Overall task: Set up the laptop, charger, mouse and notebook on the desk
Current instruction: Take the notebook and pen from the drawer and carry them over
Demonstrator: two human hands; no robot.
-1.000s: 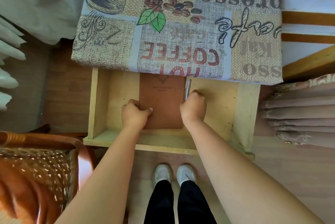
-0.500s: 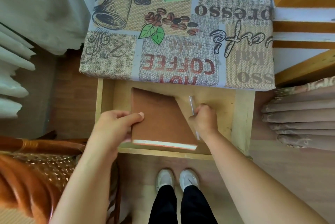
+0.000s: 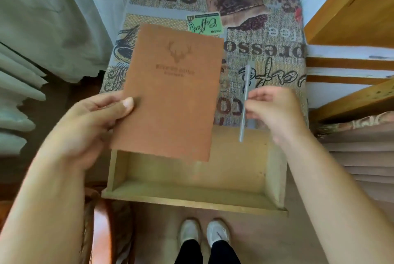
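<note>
Brown leather-look notebook [image 3: 172, 90], flat and rectangular with an embossed stag's head on its cover, is held up in the air over the near edge of the desk and the open drawer. Its long axis runs away from the person, leaning a little to the right at the far end, and the stag's antlers point away too. The left hand [image 3: 89, 122] grips its left edge, thumb [image 3: 125, 103] pressed flat on the cover and the other fingers curled underneath, out of sight.

Just to the right, apart from the notebook, the right hand [image 3: 275, 110] pinches a slim silver-grey pen [image 3: 245, 101] between thumb and fingertips, the rest of the fingers curled in. The pen stands nearly parallel to the notebook, one end pointing away over the desk, the other hanging over the drawer.

Below both hands sits the pale wooden drawer [image 3: 191, 198], pulled out toward the person; the part of its floor that shows is bare wood, and its far portion is hidden behind the notebook.

Behind it, the desk wears a burlap-coloured cloth printed with coffee words and beans [image 3: 266, 50].

At the lower left a reddish-brown woven chair [image 3: 100, 231] stands beside the drawer, and white shoes [image 3: 202, 234] with dark trouser legs show on the wooden floor.
</note>
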